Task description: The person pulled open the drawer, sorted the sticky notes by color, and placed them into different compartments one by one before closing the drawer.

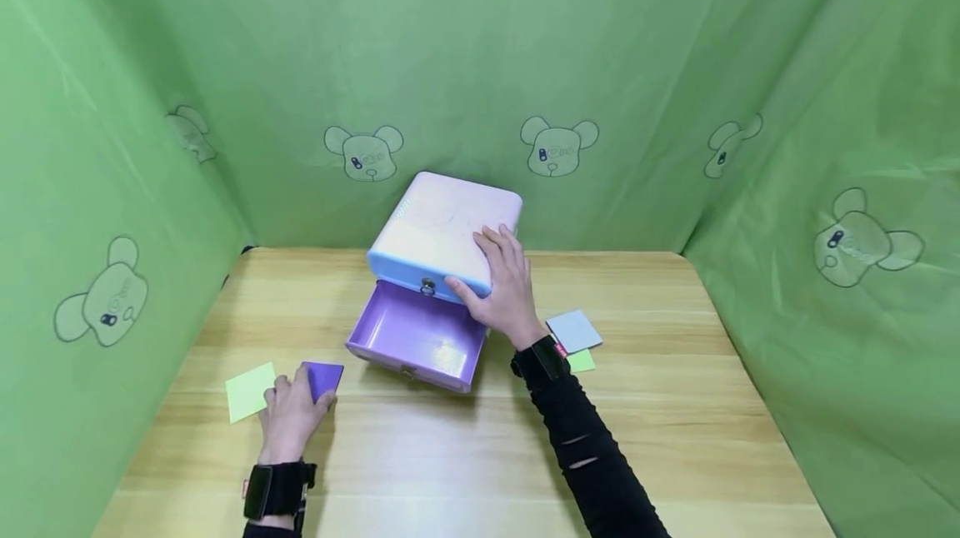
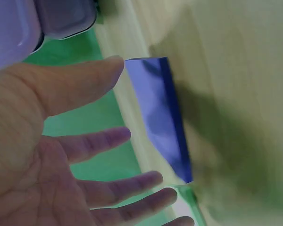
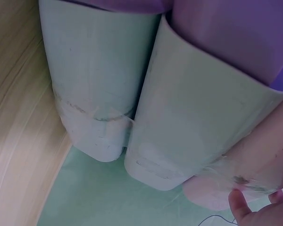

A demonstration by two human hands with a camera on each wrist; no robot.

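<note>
A stacked drawer unit [image 1: 442,226], pink on top with a blue front, stands turned at an angle at the back of the table. Below the blue front, a purple drawer [image 1: 416,321] is pulled out and holds nothing visible. My right hand [image 1: 506,284] rests on the unit's top, its thumb at the front edge. In the right wrist view, clear tape crosses the pale casings [image 3: 203,108]. My left hand [image 1: 291,415] is over a thick purple square pad [image 1: 326,377], fingers spread. In the left wrist view, the thumb tip reaches one corner of the pad, the other fingers extended alongside.
A yellow-green paper square [image 1: 250,392] lies left of my left hand. Beside my right wrist, a grey-blue pad [image 1: 574,330] overlaps a bright green square [image 1: 581,361]. Green cloth walls [image 1: 465,47] enclose the wooden table [image 1: 660,405] on three sides.
</note>
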